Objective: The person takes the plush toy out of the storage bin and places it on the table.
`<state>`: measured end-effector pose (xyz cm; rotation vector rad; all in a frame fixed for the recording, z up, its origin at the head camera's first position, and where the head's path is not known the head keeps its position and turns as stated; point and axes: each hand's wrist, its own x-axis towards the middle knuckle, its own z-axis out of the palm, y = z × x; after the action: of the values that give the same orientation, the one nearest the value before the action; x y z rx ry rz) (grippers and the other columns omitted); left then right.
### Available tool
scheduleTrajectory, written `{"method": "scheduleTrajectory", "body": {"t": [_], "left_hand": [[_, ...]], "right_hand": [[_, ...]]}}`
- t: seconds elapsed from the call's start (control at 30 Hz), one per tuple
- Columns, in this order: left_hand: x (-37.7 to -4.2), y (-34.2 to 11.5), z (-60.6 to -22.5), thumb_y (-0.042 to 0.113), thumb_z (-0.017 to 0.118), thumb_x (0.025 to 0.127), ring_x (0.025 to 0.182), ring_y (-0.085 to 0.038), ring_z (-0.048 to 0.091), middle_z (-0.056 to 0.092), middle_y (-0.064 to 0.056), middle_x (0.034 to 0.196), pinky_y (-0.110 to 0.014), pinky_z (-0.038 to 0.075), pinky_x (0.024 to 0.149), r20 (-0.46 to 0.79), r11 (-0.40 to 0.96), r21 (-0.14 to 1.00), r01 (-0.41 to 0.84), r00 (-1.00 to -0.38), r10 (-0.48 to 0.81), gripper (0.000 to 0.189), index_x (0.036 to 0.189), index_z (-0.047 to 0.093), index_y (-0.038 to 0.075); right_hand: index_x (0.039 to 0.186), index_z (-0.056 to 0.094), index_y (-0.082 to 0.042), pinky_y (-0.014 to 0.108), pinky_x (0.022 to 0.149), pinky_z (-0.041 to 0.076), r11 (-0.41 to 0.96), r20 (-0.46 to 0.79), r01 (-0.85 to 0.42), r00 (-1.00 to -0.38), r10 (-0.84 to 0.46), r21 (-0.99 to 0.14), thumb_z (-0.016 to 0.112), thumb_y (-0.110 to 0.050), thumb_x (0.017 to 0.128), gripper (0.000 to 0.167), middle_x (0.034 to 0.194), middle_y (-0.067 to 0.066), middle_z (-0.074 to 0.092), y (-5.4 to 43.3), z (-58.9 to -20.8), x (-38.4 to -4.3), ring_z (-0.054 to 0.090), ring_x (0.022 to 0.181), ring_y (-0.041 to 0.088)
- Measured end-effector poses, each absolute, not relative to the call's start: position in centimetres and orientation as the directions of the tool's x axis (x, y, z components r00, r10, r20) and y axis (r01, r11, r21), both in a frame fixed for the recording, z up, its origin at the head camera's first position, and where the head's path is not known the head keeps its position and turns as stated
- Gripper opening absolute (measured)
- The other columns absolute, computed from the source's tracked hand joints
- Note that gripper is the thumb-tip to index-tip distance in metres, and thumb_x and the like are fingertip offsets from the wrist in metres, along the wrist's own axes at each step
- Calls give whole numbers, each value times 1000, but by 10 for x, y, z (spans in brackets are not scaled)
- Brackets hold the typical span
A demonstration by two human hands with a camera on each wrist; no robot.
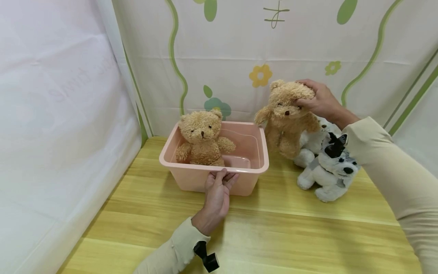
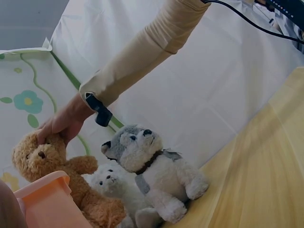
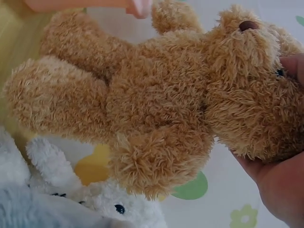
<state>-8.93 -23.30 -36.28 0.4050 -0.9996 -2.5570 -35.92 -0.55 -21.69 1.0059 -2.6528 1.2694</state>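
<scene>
My right hand [image 1: 319, 99] grips a tan teddy bear [image 1: 285, 127] by its head, holding it upright just right of a pink plastic bin [image 1: 172, 173]. In the right wrist view the bear's body [image 3: 156, 90] spreads across the picture, with fingers and thumb around its head. My left hand [image 1: 218, 194] holds the bin's front rim from below, thumb and fingers at the lip. A second tan teddy bear [image 1: 202, 139] sits inside the bin at its left, facing me.
Right of the bin sit a grey-and-white plush husky [image 1: 330, 173] and, behind it, a white plush animal [image 2: 111, 180], partly hidden. They stand on a wood-grain table [image 1: 273, 236]. A printed cloth [image 1: 239, 42] hangs behind; white cloth [image 1: 58, 114] borders the left.
</scene>
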Motion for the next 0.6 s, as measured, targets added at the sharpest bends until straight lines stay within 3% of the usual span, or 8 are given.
{"method": "scheduleTrajectory", "body": {"t": [0.17, 0.3, 0.4, 0.5, 0.6], "left_hand": [[-89, -234, -363, 6, 48, 101, 82, -13, 65, 56, -5, 90, -30, 62, 86, -139, -682, 696, 225, -889, -435, 6, 103, 43, 4], [-90, -235, -364, 6, 48, 101, 82, -13, 65, 56, -5, 90, -29, 62, 86, -142, -681, 698, 219, -891, -432, 6, 103, 43, 4], [-90, -235, -364, 6, 47, 101, 83, -13, 65, 55, -5, 90, -29, 62, 87, -141, -680, 700, 216, -893, -428, 5, 104, 43, 5], [-90, -235, -364, 6, 46, 102, 83, -13, 65, 55, -5, 91, -29, 62, 87, -142, -682, 699, 216, -892, -428, 4, 104, 43, 5], [-90, -235, -364, 6, 47, 102, 83, -13, 65, 55, -5, 91, -29, 62, 87, -143, -682, 699, 214, -893, -426, 5, 104, 43, 5]], "right_hand": [[143, 49, -16, 18, 83, 47, 498, 291, -594, -777, -558, -632, 72, -20, 90, 58, 135, 13, 55, -15, -225, -361, 54, 105, 8], [144, 47, -15, 47, 99, 47, 536, 243, -586, -779, -577, -607, 71, -24, 91, 59, 140, 19, 52, -19, -229, -362, 51, 122, 31], [148, 41, -14, 65, 110, 35, 545, 206, -578, -777, -595, -608, 69, -25, 92, 64, 150, 20, 44, -19, -230, -364, 40, 136, 43], [152, 36, -14, 69, 116, 25, 560, 171, -564, -781, -601, -607, 68, -29, 93, 68, 158, 18, 32, -18, -231, -367, 26, 145, 46], [153, 33, -15, 71, 115, 24, 576, 149, -555, -785, -601, -600, 67, -31, 94, 70, 160, 19, 26, -14, -232, -370, 23, 146, 47]]}}
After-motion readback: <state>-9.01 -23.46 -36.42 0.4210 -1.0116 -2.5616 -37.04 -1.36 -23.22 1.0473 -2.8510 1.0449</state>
